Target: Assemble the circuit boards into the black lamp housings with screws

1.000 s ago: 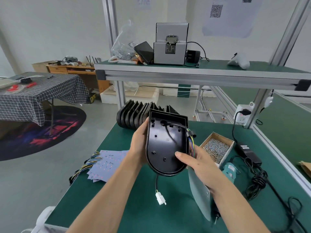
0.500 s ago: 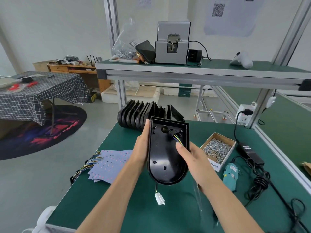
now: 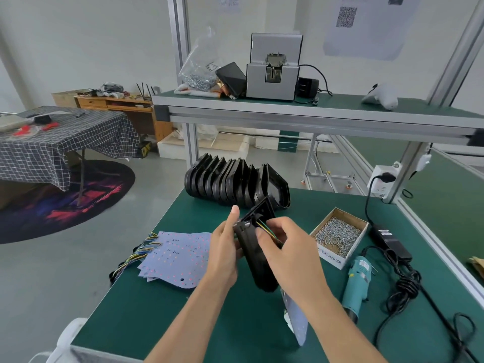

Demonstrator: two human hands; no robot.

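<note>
My left hand (image 3: 225,247) grips a black lamp housing (image 3: 255,254) above the green table, turned edge-on to me. My right hand (image 3: 285,247) pinches the coloured wires (image 3: 264,229) that run into the housing's top. A circuit board (image 3: 297,319) hangs below my right wrist, edge-on. A pile of circuit boards (image 3: 180,255) with wire tails lies at the table's left edge. A row of black housings (image 3: 233,183) stands at the back. A cardboard box of screws (image 3: 337,235) sits to the right.
A teal electric screwdriver (image 3: 358,281) lies right of my forearm, beside a black power adapter (image 3: 392,241) and coiled cables. An upper shelf (image 3: 314,113) carries a grey screw feeder (image 3: 273,68). A socket (image 3: 382,182) hangs on the right post.
The housing has turned from facing me with its open side to edge-on. My right hand rose from its lower rim to the wires at its top.
</note>
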